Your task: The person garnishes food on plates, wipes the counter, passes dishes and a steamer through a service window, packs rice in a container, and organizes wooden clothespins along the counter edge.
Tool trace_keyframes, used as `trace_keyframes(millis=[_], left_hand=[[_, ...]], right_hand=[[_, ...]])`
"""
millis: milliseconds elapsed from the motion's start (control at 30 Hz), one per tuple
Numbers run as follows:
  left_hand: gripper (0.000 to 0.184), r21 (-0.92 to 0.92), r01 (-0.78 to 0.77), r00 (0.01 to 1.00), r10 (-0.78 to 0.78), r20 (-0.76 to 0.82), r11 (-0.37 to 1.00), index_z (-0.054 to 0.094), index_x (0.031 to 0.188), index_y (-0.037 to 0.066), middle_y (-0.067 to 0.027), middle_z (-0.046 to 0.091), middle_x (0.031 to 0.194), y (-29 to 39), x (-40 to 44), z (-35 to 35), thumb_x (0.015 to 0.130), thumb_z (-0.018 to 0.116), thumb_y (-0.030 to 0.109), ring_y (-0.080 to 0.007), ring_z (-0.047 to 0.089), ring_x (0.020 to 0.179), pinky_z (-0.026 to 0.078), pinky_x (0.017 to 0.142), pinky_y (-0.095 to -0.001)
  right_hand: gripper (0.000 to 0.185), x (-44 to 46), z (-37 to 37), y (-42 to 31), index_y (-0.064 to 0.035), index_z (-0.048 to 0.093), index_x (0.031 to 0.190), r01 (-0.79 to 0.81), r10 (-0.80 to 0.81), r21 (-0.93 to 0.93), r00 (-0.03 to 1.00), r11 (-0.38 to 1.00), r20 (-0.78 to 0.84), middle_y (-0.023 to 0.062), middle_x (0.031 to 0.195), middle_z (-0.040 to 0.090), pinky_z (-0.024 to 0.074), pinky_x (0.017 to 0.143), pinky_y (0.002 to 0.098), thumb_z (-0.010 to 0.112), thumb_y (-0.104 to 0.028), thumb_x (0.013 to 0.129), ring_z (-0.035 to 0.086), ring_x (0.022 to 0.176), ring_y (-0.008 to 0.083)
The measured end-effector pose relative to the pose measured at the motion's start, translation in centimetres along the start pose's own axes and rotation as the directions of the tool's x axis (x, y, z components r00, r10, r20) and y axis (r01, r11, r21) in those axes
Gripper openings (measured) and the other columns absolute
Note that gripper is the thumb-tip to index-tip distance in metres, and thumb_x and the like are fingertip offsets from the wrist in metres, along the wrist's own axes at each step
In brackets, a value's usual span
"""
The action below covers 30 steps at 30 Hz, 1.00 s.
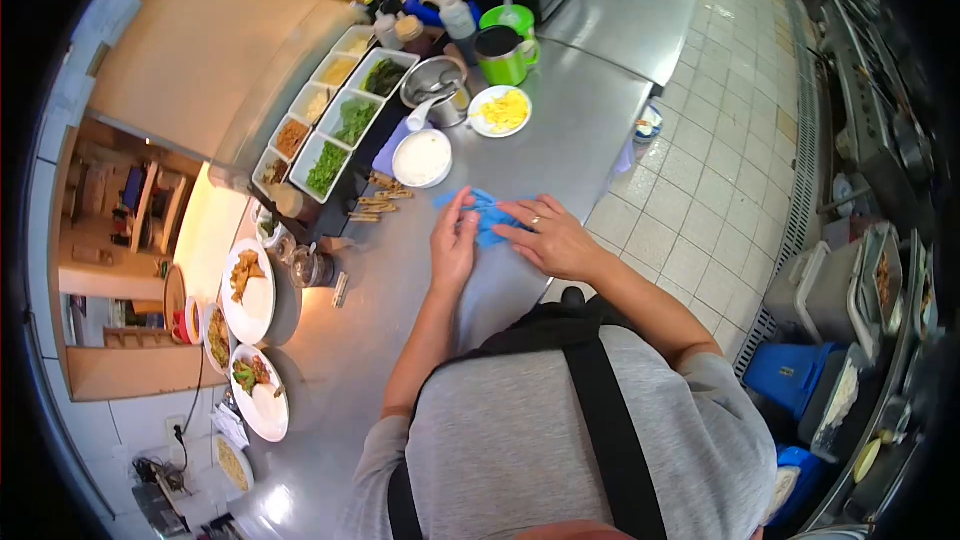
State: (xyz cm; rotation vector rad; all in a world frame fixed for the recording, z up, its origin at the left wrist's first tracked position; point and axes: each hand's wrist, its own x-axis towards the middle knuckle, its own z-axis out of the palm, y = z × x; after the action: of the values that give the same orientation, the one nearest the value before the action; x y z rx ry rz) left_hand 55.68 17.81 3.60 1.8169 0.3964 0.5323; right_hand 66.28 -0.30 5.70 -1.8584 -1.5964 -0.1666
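Observation:
A thin, crumpled blue cloth (490, 217) lies between my two hands, above the steel counter's near right edge. From its left side, my left hand (455, 245) holds it with the fingers bent against it. My right hand (560, 240), a ring on one finger, grips the cloth from the right with curled fingers. Part of the cloth is covered by the fingers, so its full shape cannot be made out. A white bowl (422, 159) of pale powder or grains stands just beyond my left hand. Further back is a plate of yellow pieces (501, 112).
White tubs of chopped greens (327, 167) and toppings line the counter's back. A steel pot (435, 90) and a green mug (505, 58) stand beyond. Plates of food (250, 295) sit at left, near a glass jar (312, 267). Tiled floor (690, 210) lies to the right.

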Motion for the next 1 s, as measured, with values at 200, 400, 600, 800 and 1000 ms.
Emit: trace_keyframes(millis=[200, 400, 600, 800, 1000], left_hand=[[0.030, -0.013, 0.179, 0.897, -0.169, -0.409, 0.984, 0.056, 0.122, 0.003, -0.0042, 0.060, 0.102, -2.3, -3.2, -8.1, 0.092, 0.056, 0.009, -0.0117, 0.056, 0.087, 0.046, 0.077, -0.0242], [0.020, 0.089, 0.319, 0.761, -0.199, -0.618, 0.944, 0.063, 0.108, 0.000, -0.0071, 0.064, 0.091, -5.8, -6.8, -11.1, 0.091, 0.057, 0.010, -0.0131, 0.058, 0.079, 0.047, 0.072, -0.0245], [0.035, 0.720, 0.168, 0.922, 0.150, -0.356, 0.674, 0.056, 0.120, 0.004, -0.0167, 0.050, 0.126, -2.8, 1.0, -10.4, 0.089, 0.055, 0.020, -0.0371, 0.041, 0.123, 0.030, 0.106, -0.0438], [0.054, 0.887, 0.131, 0.970, 0.126, -0.206, 0.443, 0.039, 0.136, 0.006, -0.0158, 0.036, 0.142, -5.2, 6.2, -9.9, 0.093, 0.045, 0.037, -0.0351, 0.031, 0.132, 0.025, 0.108, -0.0498], [0.059, 0.907, 0.081, 0.997, -0.031, -0.075, 0.412, 0.034, 0.140, 0.007, -0.0139, 0.031, 0.147, -5.0, 0.7, -9.0, 0.093, 0.042, 0.043, -0.0313, 0.029, 0.135, 0.020, 0.110, -0.0493]], right_hand=[[0.043, 1.8, 3.1, 8.3, -0.0188, 0.051, 0.130, -0.016, 0.085, -0.256, 0.962, 0.966, 0.261, 0.0068, 0.140, 0.043, 0.0296, 0.104, 0.0530, 0.055, -0.023, 0.087, 0.042, 0.127, 0.0269], [0.042, 2.3, -0.3, 24.1, -0.0145, 0.047, 0.134, -0.290, 0.350, -0.586, 0.937, 0.757, -0.012, 0.0106, 0.147, 0.032, 0.0226, 0.105, 0.0607, 0.040, -0.029, 0.094, 0.032, 0.134, 0.0296], [0.042, 6.7, -0.5, 30.0, -0.0136, 0.047, 0.133, -0.493, 0.454, -0.679, 0.854, 0.545, -0.255, 0.0124, 0.146, 0.033, 0.0294, 0.103, 0.0556, 0.043, -0.028, 0.094, 0.036, 0.131, 0.0309], [0.042, 4.2, -0.8, 26.5, -0.0135, 0.047, 0.132, -0.477, 0.363, -0.566, 0.879, 0.672, -0.310, 0.0176, 0.144, 0.036, 0.0323, 0.100, 0.0489, 0.048, -0.026, 0.093, 0.041, 0.127, 0.0334], [0.045, 0.8, -0.5, 15.9, -0.0112, 0.047, 0.133, -0.490, 0.373, -0.333, 0.856, 0.806, -0.357, 0.0227, 0.142, 0.036, 0.0330, 0.099, 0.0467, 0.054, -0.019, 0.089, 0.043, 0.122, 0.0383]])
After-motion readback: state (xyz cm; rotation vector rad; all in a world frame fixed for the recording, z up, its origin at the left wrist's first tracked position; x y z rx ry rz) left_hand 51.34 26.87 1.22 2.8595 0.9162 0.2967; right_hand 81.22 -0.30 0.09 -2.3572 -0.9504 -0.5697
